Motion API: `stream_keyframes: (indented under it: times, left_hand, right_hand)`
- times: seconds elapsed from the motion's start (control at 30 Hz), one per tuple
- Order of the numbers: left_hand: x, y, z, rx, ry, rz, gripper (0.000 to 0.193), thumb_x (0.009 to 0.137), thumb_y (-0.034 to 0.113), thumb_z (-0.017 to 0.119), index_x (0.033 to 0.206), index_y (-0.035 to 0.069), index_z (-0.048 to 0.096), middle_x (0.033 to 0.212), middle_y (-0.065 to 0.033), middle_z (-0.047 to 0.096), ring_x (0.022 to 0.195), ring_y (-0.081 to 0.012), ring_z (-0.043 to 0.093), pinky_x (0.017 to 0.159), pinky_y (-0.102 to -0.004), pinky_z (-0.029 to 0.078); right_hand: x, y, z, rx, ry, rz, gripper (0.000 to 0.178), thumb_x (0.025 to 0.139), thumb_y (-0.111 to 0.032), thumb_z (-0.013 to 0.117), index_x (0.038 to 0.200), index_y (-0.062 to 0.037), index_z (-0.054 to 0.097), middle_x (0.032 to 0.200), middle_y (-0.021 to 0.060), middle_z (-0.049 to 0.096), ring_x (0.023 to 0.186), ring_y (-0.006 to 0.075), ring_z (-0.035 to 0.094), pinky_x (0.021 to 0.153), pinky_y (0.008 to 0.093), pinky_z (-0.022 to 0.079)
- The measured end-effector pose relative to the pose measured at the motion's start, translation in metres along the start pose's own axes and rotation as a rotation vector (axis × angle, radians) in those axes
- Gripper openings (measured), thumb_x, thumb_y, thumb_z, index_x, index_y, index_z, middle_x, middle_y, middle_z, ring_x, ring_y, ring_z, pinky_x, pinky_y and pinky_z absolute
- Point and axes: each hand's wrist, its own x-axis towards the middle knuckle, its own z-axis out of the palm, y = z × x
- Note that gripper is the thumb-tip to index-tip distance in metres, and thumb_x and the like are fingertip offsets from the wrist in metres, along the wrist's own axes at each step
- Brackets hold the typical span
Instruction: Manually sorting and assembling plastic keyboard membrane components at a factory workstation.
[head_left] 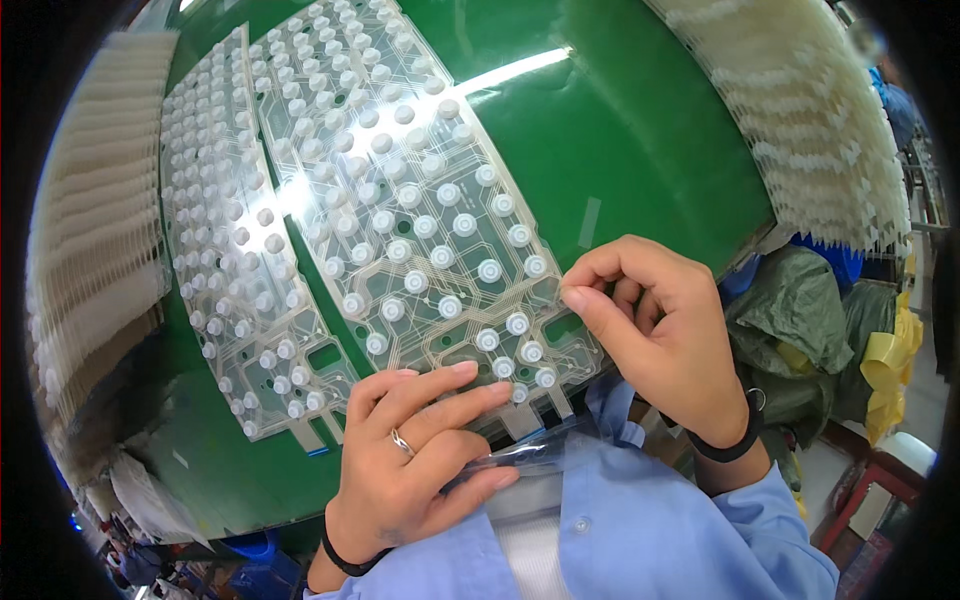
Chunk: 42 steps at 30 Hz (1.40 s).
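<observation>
Currently, nearer keyboard membrane: lying on the green tabletop, its white domes facing up.
Second membrane: lying just to its left.
Left hand: spreading loosely open, fingers reaching over the nearer membrane's lower edge.
Right hand: pinching 2 fingertips together at its right edge; whether they're gripping it, I cannot tell.

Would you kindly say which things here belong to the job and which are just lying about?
Job:
studded sheet at left hand and right hand
second sheet
probably left stack, right stack

Apparently lying about:
green plastic bag
yellow plastic
</observation>
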Motion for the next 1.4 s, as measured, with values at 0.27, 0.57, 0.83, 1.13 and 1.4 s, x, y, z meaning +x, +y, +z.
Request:
stream_keyframes:
  times: [0.27, 0.57, 0.83, 1.13, 1.4]
  left_hand:
    - [-0.001, -0.001, 0.000, 0.011, -0.017, -0.001, 0.033, 0.075, 0.037, 0.076, 0.067, 0.011, 0.057, 0.110, -0.0074, 0.072, 0.113, -0.0290, 0.060, 0.090, -0.0426, 0.039]
    - [-0.001, 0.000, -0.002, 0.022, -0.029, 0.002, 0.033, 0.077, 0.039, 0.075, 0.068, 0.012, 0.057, 0.110, -0.0067, 0.072, 0.113, -0.0291, 0.060, 0.090, -0.0430, 0.038]
    - [0.000, 0.000, 0.000, 0.030, -0.028, 0.001, 0.034, 0.078, 0.040, 0.074, 0.069, 0.012, 0.057, 0.110, -0.0064, 0.072, 0.112, -0.0291, 0.060, 0.090, -0.0428, 0.038]
    - [-0.002, 0.002, -0.001, -0.019, 0.050, -0.051, 0.031, 0.078, 0.033, 0.073, 0.071, 0.008, 0.057, 0.107, -0.0127, 0.071, 0.111, -0.0336, 0.060, 0.091, -0.0444, 0.040]
    - [-0.003, 0.025, 0.001, -0.145, 0.138, -0.090, 0.033, 0.083, 0.032, 0.069, 0.067, 0.007, 0.056, 0.092, -0.0113, 0.073, 0.104, -0.0326, 0.059, 0.092, -0.0425, 0.041]
  right_hand:
    - [0.001, 0.002, 0.000, -0.031, 0.001, -0.037, 0.003, 0.083, -0.003, 0.068, 0.086, -0.0027, 0.066, 0.075, 0.0052, 0.064, 0.048, 0.0100, 0.049, 0.047, 0.0248, 0.036]
    - [0.000, 0.000, 0.002, -0.070, 0.006, -0.029, 0.004, 0.081, -0.003, 0.068, 0.085, -0.0044, 0.066, 0.074, 0.0044, 0.063, 0.047, 0.0093, 0.048, 0.046, 0.0245, 0.036]
    - [-0.001, -0.003, 0.004, -0.105, 0.019, -0.008, 0.007, 0.080, -0.002, 0.067, 0.084, -0.0061, 0.064, 0.074, 0.0028, 0.062, 0.047, 0.0096, 0.049, 0.046, 0.0250, 0.037]
    - [-0.014, 0.000, 0.001, 0.023, 0.047, -0.036, 0.044, 0.081, 0.003, 0.068, 0.122, -0.0029, 0.054, 0.100, 0.0051, 0.055, 0.064, 0.0057, 0.049, 0.056, 0.0196, 0.037]
    - [-0.071, -0.004, 0.001, 0.082, -0.166, -0.437, 0.031, 0.073, -0.003, 0.076, 0.104, -0.0028, 0.068, 0.086, 0.0102, 0.067, 0.071, 0.0250, 0.066, 0.061, 0.0305, 0.052]
